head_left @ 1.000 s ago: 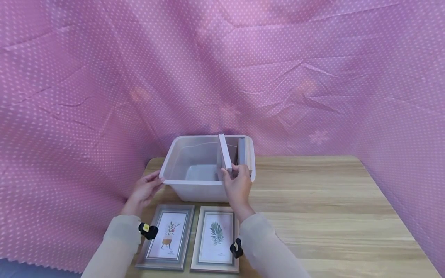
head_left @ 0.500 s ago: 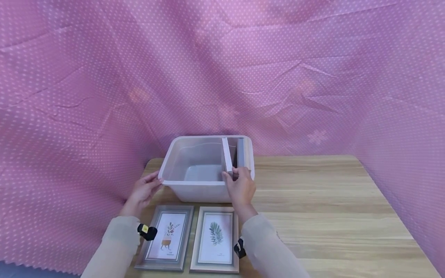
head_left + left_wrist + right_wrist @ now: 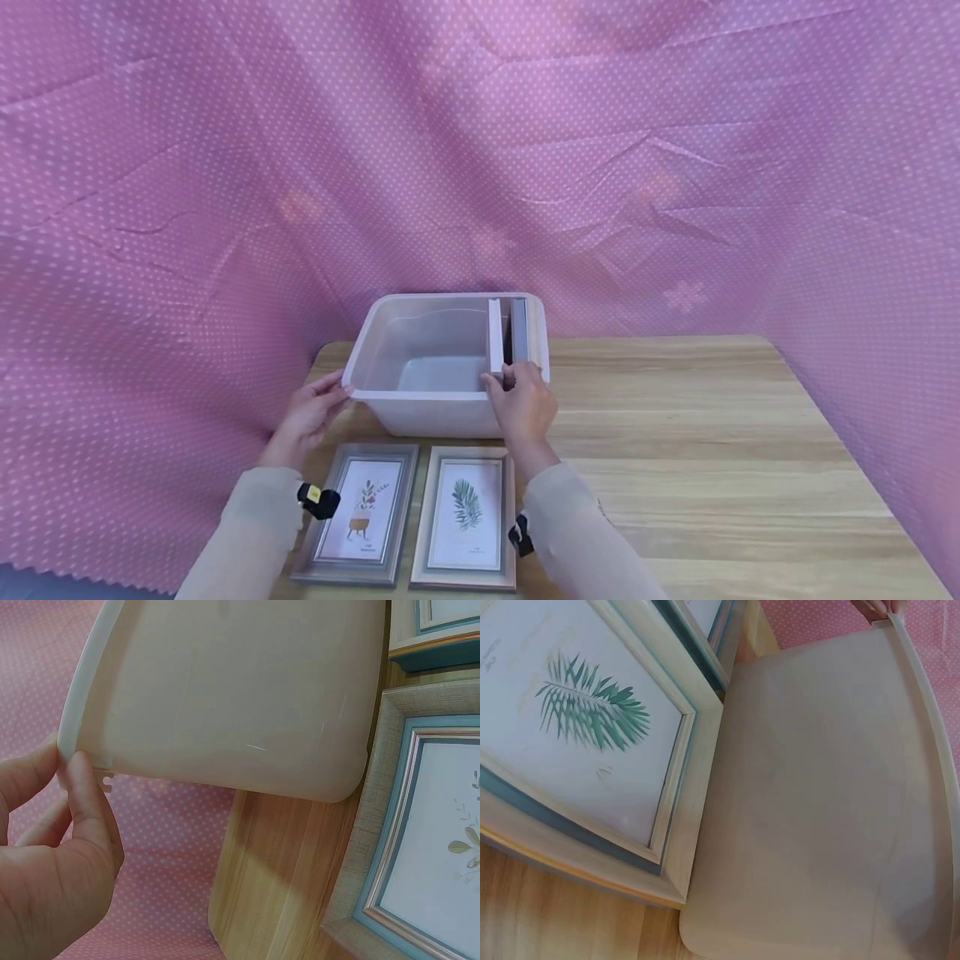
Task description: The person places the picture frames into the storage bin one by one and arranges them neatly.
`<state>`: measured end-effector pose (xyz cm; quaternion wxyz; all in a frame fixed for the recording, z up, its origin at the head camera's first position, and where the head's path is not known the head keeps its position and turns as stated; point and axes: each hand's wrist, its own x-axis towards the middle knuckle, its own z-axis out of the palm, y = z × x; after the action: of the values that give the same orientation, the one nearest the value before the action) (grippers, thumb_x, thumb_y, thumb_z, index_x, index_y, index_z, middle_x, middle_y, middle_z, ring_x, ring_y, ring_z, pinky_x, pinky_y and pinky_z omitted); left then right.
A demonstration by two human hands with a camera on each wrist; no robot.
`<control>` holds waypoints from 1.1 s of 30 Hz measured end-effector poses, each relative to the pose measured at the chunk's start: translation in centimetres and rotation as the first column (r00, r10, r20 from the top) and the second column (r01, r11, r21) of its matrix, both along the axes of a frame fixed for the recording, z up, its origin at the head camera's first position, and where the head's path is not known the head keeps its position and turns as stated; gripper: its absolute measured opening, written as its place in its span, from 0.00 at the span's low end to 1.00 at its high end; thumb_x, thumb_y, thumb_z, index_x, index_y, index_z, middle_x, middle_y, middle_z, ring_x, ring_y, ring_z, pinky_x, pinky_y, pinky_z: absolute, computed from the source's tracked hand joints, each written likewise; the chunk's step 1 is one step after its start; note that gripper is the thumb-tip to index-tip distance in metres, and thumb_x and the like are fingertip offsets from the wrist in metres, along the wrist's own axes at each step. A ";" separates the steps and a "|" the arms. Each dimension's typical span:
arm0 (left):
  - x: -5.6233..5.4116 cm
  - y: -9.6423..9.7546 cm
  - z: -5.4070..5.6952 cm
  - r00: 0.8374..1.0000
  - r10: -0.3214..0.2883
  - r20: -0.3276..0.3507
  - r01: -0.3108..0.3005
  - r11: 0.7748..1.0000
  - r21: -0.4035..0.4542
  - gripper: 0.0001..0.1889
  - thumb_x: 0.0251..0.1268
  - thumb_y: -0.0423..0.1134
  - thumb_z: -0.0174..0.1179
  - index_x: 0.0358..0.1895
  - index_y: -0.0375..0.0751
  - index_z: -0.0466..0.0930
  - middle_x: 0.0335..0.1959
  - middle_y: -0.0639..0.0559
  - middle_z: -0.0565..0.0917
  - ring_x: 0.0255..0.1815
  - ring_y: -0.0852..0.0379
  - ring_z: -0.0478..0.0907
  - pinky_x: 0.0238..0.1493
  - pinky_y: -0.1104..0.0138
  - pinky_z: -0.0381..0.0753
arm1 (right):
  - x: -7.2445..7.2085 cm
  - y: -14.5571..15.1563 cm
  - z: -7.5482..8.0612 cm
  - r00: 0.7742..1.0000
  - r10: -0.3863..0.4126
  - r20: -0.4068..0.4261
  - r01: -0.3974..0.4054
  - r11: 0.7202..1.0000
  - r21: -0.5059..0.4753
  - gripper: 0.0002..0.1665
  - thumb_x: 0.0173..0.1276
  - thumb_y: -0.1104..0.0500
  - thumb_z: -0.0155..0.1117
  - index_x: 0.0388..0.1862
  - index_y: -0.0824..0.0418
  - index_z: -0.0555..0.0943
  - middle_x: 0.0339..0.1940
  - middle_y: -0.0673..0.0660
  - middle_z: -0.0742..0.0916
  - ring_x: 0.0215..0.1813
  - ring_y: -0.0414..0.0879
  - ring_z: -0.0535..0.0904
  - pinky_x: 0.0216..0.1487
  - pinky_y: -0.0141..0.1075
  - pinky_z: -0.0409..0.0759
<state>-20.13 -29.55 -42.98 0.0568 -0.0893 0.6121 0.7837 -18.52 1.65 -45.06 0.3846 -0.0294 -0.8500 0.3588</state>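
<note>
1. The right hand [image 3: 523, 408] is at the near right part of the bin, thumb and fingers clamped on the near end of a white panel [image 3: 495, 333].
2. The left hand [image 3: 311, 412] is at the near left corner of the bin [image 3: 420, 396], its thumb and fingers pinching the rim from both sides.
3. The white panel stands on edge inside the bin, in its right part, its narrow white side facing up.
4. Just right of it in the bin, across a dark gap, a grey panel [image 3: 519, 333] also stands on edge.
5. A pale beige panel [image 3: 534, 333] stands against the grey one, by the bin's right wall.
6. On the near side of the bin, just beside it, a grey picture frame [image 3: 363, 508] lies flat, face up, showing a potted plant.
7. To its right, also in front of the bin, lies a beige picture frame [image 3: 467, 512] with a green leaf.
8. Under the bin is a wood-grain table [image 3: 712, 458], which reaches well out to its right.
9. Behind the bin hangs a pink dotted curtain [image 3: 480, 167].
</note>
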 end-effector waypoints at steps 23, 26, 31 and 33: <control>0.1 -0.2 0.0 1.000 0.005 0.010 -0.005 1.000 -0.011 0.31 0.67 0.22 0.52 0.70 0.26 0.50 0.38 0.55 0.82 0.40 0.63 0.81 0.52 0.72 0.78 | 0.1 0.6 -0.6 0.997 -0.041 0.058 0.044 0.998 -0.040 0.20 0.49 0.47 0.78 0.24 0.54 0.75 0.23 0.48 0.82 0.25 0.43 0.76 0.37 0.42 0.64; 0.1 -0.1 0.0 1.000 0.006 0.013 -0.006 1.000 -0.002 0.30 0.67 0.22 0.52 0.70 0.26 0.50 0.37 0.54 0.82 0.39 0.63 0.81 0.50 0.73 0.79 | 0.1 0.6 -0.4 0.996 -0.037 0.077 0.040 0.999 -0.032 0.20 0.51 0.47 0.77 0.23 0.54 0.75 0.22 0.48 0.82 0.24 0.43 0.75 0.37 0.42 0.64; 0.1 -0.1 0.0 1.000 0.007 0.009 -0.007 1.000 0.004 0.31 0.67 0.22 0.52 0.70 0.25 0.50 0.37 0.54 0.82 0.40 0.63 0.81 0.51 0.72 0.78 | 0.1 0.6 -0.4 0.997 -0.029 0.077 0.032 0.999 -0.031 0.19 0.52 0.48 0.76 0.23 0.54 0.74 0.23 0.48 0.82 0.24 0.43 0.75 0.38 0.43 0.64; 0.1 -0.1 0.0 1.000 0.007 0.006 -0.007 1.000 0.001 0.31 0.67 0.22 0.52 0.70 0.25 0.50 0.38 0.54 0.82 0.40 0.63 0.81 0.52 0.72 0.78 | 0.0 0.7 -0.4 0.997 -0.020 0.081 0.024 0.999 -0.046 0.19 0.52 0.48 0.76 0.24 0.54 0.74 0.23 0.48 0.82 0.25 0.43 0.75 0.38 0.42 0.64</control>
<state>-20.00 -29.62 -42.93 0.0560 -0.0936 0.6111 0.7840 -18.52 2.34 -45.47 0.3531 -0.0622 -0.8558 0.3730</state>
